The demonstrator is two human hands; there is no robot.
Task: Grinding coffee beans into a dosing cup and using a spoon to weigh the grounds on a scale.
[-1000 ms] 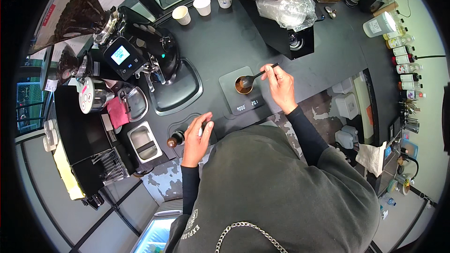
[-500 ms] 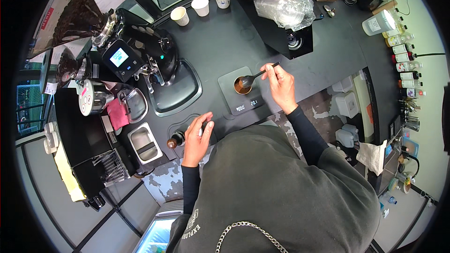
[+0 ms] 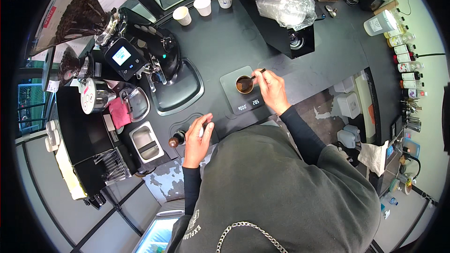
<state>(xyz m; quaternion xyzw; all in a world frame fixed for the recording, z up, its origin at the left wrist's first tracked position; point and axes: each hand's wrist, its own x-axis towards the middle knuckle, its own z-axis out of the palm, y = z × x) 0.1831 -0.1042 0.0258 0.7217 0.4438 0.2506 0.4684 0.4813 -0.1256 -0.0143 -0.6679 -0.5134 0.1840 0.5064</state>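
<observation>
A small cup [image 3: 238, 90] with dark brown powder inside stands on a flat dark scale [image 3: 233, 100] with a lit display. My right hand [image 3: 273, 93] pinches the thin handle of a black spoon [image 3: 255, 76]. The spoon's bowl is down in the cup and hard to make out against the powder. My left hand [image 3: 197, 143] rests at the counter's near edge, its fingers stretched out and slightly curved. Beside it lies a tool with a brown wooden knob [image 3: 174, 142]. Something pale shows between thumb and fingers, too covered to name.
A black coffee grinder [image 3: 140, 51] with a drip tray [image 3: 180, 105] stands at the left. A steel bin [image 3: 145, 143] is set in the counter nearby. Paper cups [image 3: 202, 6] line the window. A black box [image 3: 300, 42] with plastic-wrapped lids sits at the back right.
My right hand has moved left and slightly down toward the cup, and the spoon has gone deeper into it. The scale's reading has changed. My left hand stays in place.
</observation>
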